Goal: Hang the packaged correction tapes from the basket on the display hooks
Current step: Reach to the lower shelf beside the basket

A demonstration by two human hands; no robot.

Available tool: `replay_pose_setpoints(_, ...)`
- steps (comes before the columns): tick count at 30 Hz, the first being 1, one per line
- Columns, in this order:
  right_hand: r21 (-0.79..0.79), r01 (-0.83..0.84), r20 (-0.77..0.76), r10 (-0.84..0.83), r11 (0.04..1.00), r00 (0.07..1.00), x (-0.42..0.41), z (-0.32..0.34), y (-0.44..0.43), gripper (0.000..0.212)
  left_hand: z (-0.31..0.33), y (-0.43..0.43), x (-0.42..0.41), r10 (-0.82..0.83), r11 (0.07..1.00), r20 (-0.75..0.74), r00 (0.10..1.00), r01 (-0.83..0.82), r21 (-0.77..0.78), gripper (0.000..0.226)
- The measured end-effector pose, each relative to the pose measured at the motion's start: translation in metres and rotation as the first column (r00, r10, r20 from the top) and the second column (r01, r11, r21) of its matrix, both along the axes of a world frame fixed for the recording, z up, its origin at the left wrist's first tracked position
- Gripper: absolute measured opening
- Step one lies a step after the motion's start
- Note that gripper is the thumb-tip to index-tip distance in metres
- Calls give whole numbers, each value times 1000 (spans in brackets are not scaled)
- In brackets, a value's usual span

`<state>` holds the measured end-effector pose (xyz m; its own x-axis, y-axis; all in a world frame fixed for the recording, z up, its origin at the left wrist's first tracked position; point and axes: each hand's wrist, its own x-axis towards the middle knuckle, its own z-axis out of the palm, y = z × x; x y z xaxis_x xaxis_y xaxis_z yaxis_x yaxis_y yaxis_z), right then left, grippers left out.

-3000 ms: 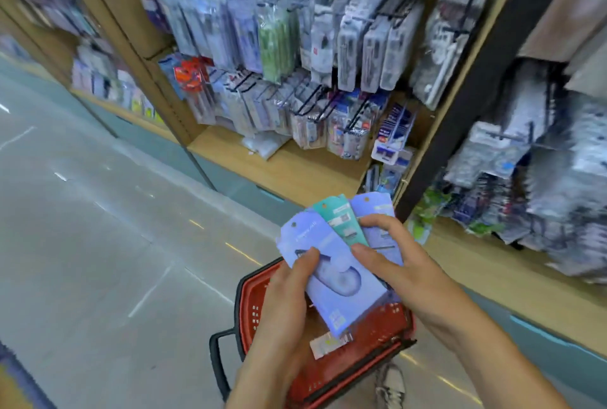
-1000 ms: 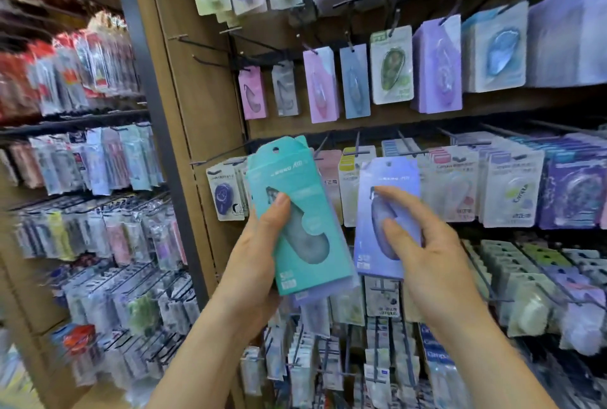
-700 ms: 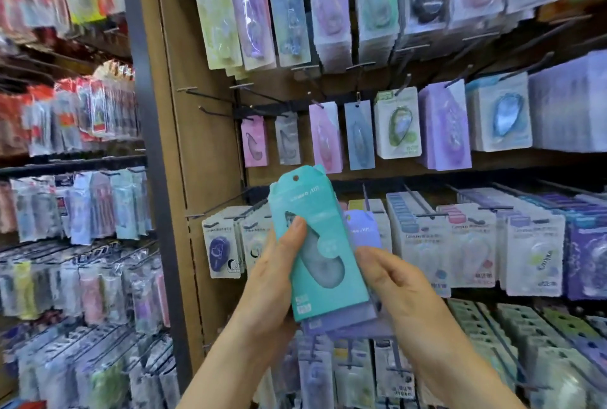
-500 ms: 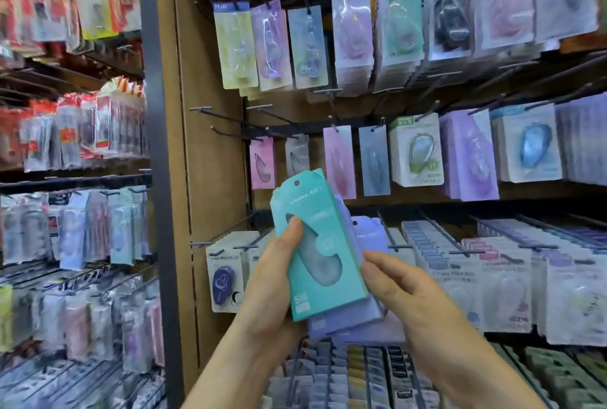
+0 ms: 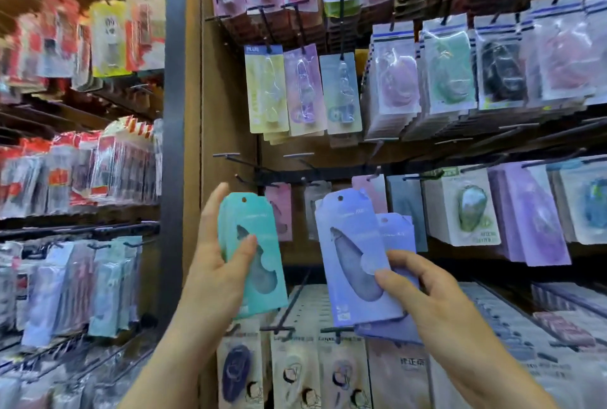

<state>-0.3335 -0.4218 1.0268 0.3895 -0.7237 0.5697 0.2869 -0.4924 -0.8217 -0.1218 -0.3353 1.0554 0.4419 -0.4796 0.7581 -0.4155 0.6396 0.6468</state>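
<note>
Single view: one head-worn wide-angle camera is looking forward, close to the display hooks (image 5: pixel 297 155); the left hand (image 5: pixel 216 264) with its teal package (image 5: pixel 262 221) and the right hand (image 5: pixel 427 290) with its purple packages (image 5: pixel 348 234) are occupying the lower centre.

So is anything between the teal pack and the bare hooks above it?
Nothing visible. The left hand holds the teal pack just below the bare hooks, with only back panel showing between; a pink pack hangs behind its right edge.

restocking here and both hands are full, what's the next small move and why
Probably raise the teal pack in the left hand until its punched hole meets the bare hook just above it; the right hand only holds the purple packs.
</note>
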Motion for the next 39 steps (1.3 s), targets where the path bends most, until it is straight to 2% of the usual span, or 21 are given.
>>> replay_pose_setpoints(2, -30, 0, -30, -1, 1000, 1000, 10, 1, -5, 19, -4, -11, 5, 103, 987, 203, 974, -125, 96, 52)
replay_pose_setpoints(3, -40, -7, -37, 5, 999, 999, 14, 2, -8, 27, -5, -16, 4, 93, 982, 220, 971, -126, 138, 52)
replay_pose_setpoints(5, -27, -34, -11, 34, 999, 999, 22, 4, -12, 34, -5, -23, -2, -10, 978, 170, 985, -26, 208, 43)
replay_pose_setpoints(7, -14, -70, 38, 70, 997, 997, 30, 5, -18, 31, -4, -30, -5, -146, 967, 124, 981, 116, 227, 21)
replay_pose_setpoints(8, -13, -87, 48, 87, 996, 995, 33, 6, -20, 29, -3, -32, -5, -182, 961, 125, 975, 149, 235, 21)
replay_pose_setpoints(9, -15, -103, 52, 104, 995, 993, 36, 7, -22, 29, -2, -34, -4, -199, 956, 144, 969, 160, 245, 30)
replay_pose_setpoints(11, 14, -142, 68, 141, 990, 988, 41, 11, -25, 32, 0, -40, 2, -194, 957, 173, 966, 148, 249, 42)
replay_pose_setpoints(14, 24, -137, 64, 135, 990, 989, 52, 18, -27, 34, 4, -44, 9, -181, 964, 161, 970, 142, 225, 44)
replay_pose_setpoints(17, -32, -79, 46, 81, 996, 996, 61, 23, -30, 29, 7, -46, 13, -188, 964, 135, 973, 157, 213, 44)
replay_pose_setpoints(20, -137, -2, -14, 0, 991, 1000, 71, 27, -30, 24, 6, -45, 19, -214, 959, 44, 976, 202, 197, 38)
replay_pose_setpoints(25, -190, -40, -142, 13, 981, 990, 97, 38, -26, 48, 4, -39, 44, -149, 975, -22, 989, 151, 162, 41)
replay_pose_setpoints(27, -193, -81, -140, 54, 978, 989, 109, 42, -26, 48, 4, -34, 54, -110, 983, -42, 993, 115, 144, 43)
replay_pose_setpoints(32, -215, -102, -121, 77, 971, 990, 131, 51, -21, 31, 8, -23, 69, -60, 984, -82, 995, 72, 161, 41)
replay_pose_setpoints(36, -199, -66, -113, 44, 978, 993, 142, 59, -21, 37, 15, -22, 74, -35, 978, -90, 995, 53, 204, 41)
replay_pose_setpoints(39, -206, -10, -97, -10, 979, 995, 147, 63, -21, 45, 16, -19, 75, -71, 967, -126, 989, 99, 233, 33)
